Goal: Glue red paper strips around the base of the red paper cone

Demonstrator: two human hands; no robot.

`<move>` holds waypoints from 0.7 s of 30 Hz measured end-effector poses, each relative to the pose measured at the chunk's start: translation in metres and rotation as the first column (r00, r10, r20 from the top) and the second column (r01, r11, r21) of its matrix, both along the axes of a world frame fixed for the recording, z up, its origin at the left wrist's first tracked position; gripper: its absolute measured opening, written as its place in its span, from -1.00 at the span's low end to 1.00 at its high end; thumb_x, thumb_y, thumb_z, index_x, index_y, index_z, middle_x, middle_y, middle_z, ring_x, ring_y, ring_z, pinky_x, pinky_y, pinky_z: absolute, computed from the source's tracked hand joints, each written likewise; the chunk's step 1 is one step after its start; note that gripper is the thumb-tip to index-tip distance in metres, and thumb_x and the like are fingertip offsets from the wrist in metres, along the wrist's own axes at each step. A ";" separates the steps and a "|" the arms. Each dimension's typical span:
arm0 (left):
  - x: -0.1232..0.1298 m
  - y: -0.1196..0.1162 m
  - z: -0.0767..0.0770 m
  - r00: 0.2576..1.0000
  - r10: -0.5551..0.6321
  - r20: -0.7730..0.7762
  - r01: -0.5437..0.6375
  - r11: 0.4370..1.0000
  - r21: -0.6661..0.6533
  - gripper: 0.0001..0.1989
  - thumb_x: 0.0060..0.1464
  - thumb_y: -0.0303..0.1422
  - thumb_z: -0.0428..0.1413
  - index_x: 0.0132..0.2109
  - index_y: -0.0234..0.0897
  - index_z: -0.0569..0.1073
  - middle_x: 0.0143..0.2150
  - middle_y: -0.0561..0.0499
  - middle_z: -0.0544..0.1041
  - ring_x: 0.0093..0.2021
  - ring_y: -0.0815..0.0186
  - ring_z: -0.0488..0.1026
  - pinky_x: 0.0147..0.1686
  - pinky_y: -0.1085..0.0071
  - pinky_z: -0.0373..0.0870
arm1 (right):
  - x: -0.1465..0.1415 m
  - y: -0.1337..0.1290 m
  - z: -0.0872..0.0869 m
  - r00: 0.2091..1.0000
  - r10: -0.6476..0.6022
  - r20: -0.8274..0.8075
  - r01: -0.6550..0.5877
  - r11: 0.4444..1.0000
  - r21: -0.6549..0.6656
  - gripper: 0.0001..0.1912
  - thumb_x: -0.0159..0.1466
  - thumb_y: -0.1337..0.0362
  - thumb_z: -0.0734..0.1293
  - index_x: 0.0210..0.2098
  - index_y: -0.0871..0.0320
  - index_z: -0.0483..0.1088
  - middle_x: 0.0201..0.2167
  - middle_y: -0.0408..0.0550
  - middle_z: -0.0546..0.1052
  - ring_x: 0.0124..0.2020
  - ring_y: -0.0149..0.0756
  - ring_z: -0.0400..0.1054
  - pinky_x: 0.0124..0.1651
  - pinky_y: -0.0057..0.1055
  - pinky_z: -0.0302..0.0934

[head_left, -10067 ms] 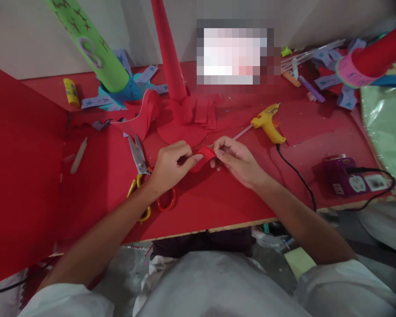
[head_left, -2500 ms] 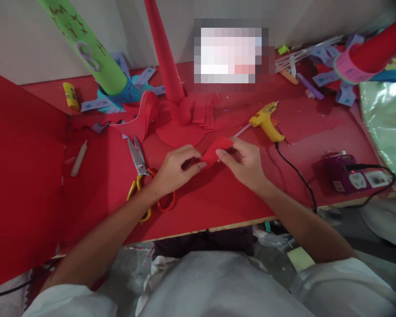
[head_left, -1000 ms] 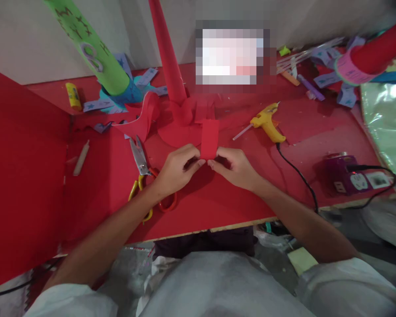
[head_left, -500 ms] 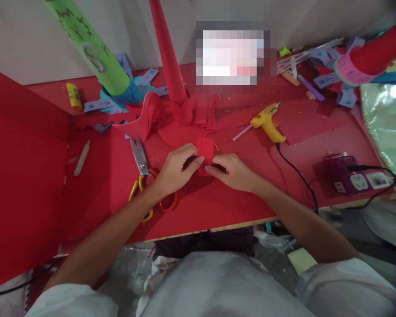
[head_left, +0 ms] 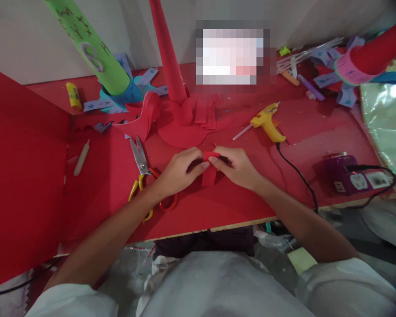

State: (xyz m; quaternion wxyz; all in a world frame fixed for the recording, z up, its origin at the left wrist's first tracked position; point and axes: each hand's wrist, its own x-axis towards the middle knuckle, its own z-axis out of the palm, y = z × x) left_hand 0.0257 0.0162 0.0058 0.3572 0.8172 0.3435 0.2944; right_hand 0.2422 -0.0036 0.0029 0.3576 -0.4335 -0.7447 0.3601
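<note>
Between my two hands is a small red paper strip [head_left: 210,176], bent over at its top, with its lower end hanging toward the table's front. My left hand [head_left: 186,166] pinches its left edge between thumb and fingers. From the other side, my right hand [head_left: 236,164] grips the folded top, thumb pressed on the paper. Just beyond my hands lies a round red paper base [head_left: 181,137] with a tall red paper cone [head_left: 171,61] standing on it. Several cut red strips [head_left: 205,113] rest beside the cone. Scissors [head_left: 140,160] with yellow and red handles lie left of my left hand.
A yellow glue gun [head_left: 267,123] lies to the right, its cord running to a purple power box [head_left: 343,174]. A green paper tube [head_left: 95,53] stands at back left near a yellow glue stick [head_left: 74,96]. A red board [head_left: 23,176] rises at the left; a blurred patch covers the back.
The red strip, flat and upright before, is now folded over at its top. My right hand has shifted up to the fold, and my left hand slightly right.
</note>
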 end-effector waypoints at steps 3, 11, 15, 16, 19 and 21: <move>0.000 0.000 0.000 0.999 0.041 0.028 -0.041 0.999 -0.025 -0.81 0.41 -0.28 0.09 -0.22 -0.25 0.42 -0.33 0.07 0.46 -0.33 0.37 0.35 -0.29 0.42 0.28 | -0.001 0.000 -0.004 0.998 0.050 0.031 -0.050 0.999 0.004 -0.69 0.49 0.15 0.27 -0.38 0.10 0.30 -0.52 -0.24 0.31 -0.49 -0.42 0.14 -0.37 -0.40 0.00; 0.000 -0.002 0.000 0.997 0.065 0.030 -0.065 0.998 -0.019 -0.86 0.38 -0.38 0.07 -0.22 -0.25 0.42 -0.30 0.04 0.50 -0.32 0.38 0.40 -0.27 0.42 0.30 | -0.001 0.000 -0.004 1.000 0.003 0.014 -0.003 0.999 0.049 -0.78 0.49 0.17 0.31 -0.28 0.12 0.42 -0.44 -0.20 0.43 -0.45 -0.41 0.25 -0.34 -0.41 0.08; 0.001 -0.002 -0.002 0.999 0.045 0.019 -0.046 0.998 0.032 -0.85 0.39 -0.38 0.08 -0.23 -0.25 0.41 -0.33 0.06 0.46 -0.33 0.38 0.37 -0.29 0.43 0.28 | -0.001 0.000 -0.002 1.000 -0.023 -0.013 0.024 0.996 0.088 -0.80 0.47 0.21 0.33 -0.29 0.12 0.43 -0.43 -0.18 0.47 -0.46 -0.42 0.27 -0.35 -0.42 0.11; 0.001 -0.002 -0.002 0.999 0.043 0.018 -0.044 0.998 0.045 -0.86 0.38 -0.38 0.08 -0.23 -0.25 0.41 -0.34 0.07 0.45 -0.34 0.38 0.36 -0.30 0.43 0.27 | -0.001 -0.001 -0.002 1.000 -0.025 -0.009 0.026 0.995 0.095 -0.80 0.47 0.21 0.33 -0.30 0.12 0.43 -0.43 -0.18 0.47 -0.46 -0.41 0.28 -0.34 -0.41 0.12; 0.001 -0.003 -0.003 0.999 0.047 0.010 -0.048 0.996 0.074 -0.88 0.36 -0.38 0.10 -0.22 -0.25 0.41 -0.34 0.08 0.42 -0.35 0.38 0.34 -0.31 0.43 0.27 | -0.001 -0.001 -0.003 0.999 -0.031 0.014 0.030 0.994 0.109 -0.79 0.47 0.19 0.32 -0.30 0.11 0.43 -0.43 -0.16 0.49 -0.45 -0.39 0.28 -0.34 -0.40 0.13; 0.000 -0.003 -0.003 0.998 0.056 0.005 -0.056 0.996 0.076 -0.90 0.34 -0.39 0.12 -0.22 -0.24 0.41 -0.34 0.08 0.42 -0.35 0.38 0.34 -0.32 0.43 0.26 | -0.001 -0.001 -0.003 0.999 -0.033 0.024 0.031 0.994 0.105 -0.78 0.47 0.17 0.31 -0.30 0.10 0.43 -0.42 -0.15 0.50 -0.45 -0.38 0.29 -0.34 -0.39 0.14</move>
